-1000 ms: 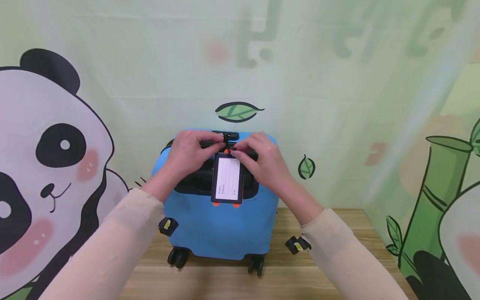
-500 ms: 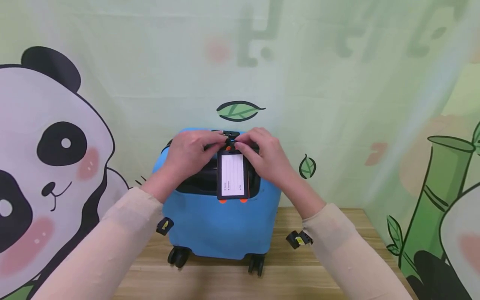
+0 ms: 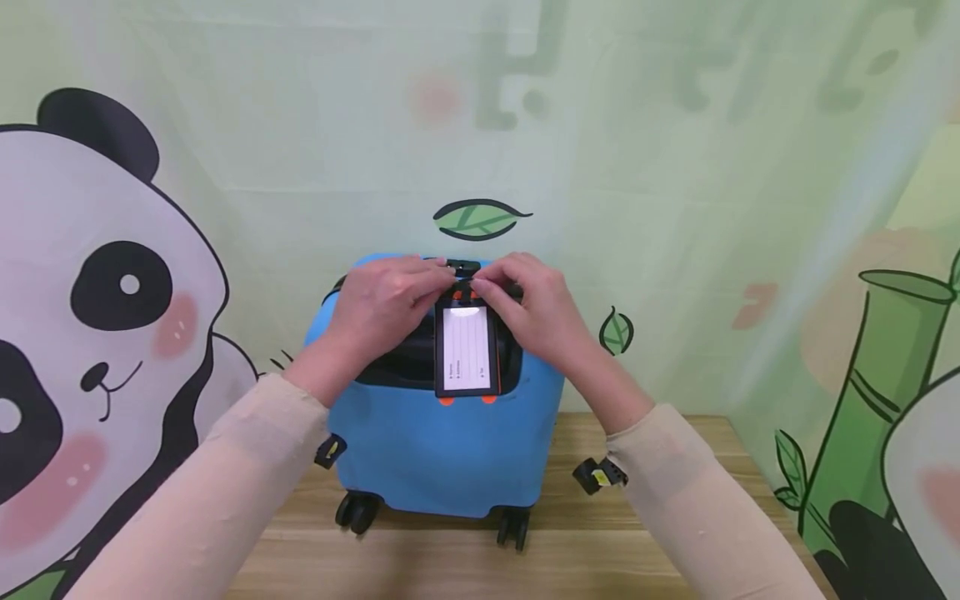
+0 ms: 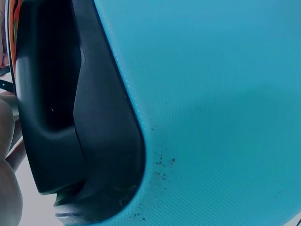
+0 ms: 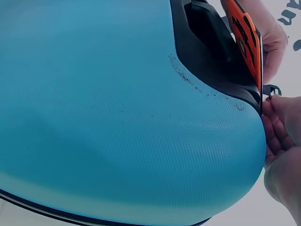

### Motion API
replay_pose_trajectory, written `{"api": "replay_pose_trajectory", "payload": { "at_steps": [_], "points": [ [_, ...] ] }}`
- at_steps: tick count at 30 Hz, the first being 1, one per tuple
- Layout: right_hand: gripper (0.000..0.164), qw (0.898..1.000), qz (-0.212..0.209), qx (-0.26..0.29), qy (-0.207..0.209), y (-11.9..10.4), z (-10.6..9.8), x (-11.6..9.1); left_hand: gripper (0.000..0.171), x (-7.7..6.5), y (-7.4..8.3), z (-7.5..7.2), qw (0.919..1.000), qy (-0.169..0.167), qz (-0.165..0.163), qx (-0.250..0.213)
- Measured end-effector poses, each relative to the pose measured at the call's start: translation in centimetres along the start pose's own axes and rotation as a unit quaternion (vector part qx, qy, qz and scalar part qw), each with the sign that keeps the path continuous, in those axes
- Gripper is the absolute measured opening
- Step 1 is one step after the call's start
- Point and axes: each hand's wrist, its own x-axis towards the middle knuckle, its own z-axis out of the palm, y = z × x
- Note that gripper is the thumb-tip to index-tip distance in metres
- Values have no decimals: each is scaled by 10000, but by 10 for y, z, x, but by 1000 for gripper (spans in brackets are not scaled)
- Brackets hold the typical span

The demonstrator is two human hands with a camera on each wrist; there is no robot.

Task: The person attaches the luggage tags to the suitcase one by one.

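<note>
A blue suitcase (image 3: 442, 458) stands upright, its black handle recess (image 3: 397, 358) facing me. Over that recess hangs a luggage tag (image 3: 467, 350) with a lined white card in a black frame; its orange back (image 5: 247, 35) shows in the right wrist view. My left hand (image 3: 382, 304) pinches the tag's black strap at the handle. From the other side, my right hand (image 3: 528, 308) pinches the strap by its small black buckle (image 5: 272, 89). Fingers partly hide the strap, so I cannot tell whether the buckle is fastened. In the left wrist view, my left hand (image 4: 7, 165) shows only at the edge.
The suitcase stands on a wood-grain surface (image 3: 420, 567) on black wheels (image 3: 358, 512). Close behind it is a pale green backdrop (image 3: 315, 150) printed with pandas, leaves and bamboo. A small black wrist camera (image 3: 598, 477) sits by the right sleeve, another (image 3: 330, 451) by the left.
Over the second, the tag has shifted slightly right and up, now hanging straighter. Both hands have moved a little with it and still pinch the strap; the suitcase stays in place.
</note>
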Motion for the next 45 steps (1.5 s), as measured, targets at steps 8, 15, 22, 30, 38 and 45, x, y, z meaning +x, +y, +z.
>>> {"api": "replay_pose_trajectory", "payload": {
  "at_steps": [8, 15, 22, 30, 38, 45],
  "points": [
    [13, 9999, 119, -7, -44, -1, -1, 1, 24, 0, 0, -1, 9990, 43, 399, 219],
    [13, 9997, 193, 42, -152, -2, -1, 3, 25, -1, 2, -1, 9991, 120, 318, 263],
    [14, 9984, 329, 299, -347, -3, -2, 5, 27, -3, 4, -1, 9993, 231, 134, 262],
    [15, 9983, 311, 382, -307, -3, -3, 6, 27, -3, 3, -2, 9989, 270, 127, 371],
    [15, 9976, 380, 376, -441, -6, -4, 9, 23, -3, 2, -4, 9982, 283, 304, 441],
    [15, 9962, 483, 368, -619, -6, -2, 12, 29, -5, 4, -5, 9990, 373, 55, 236]
  ]
}}
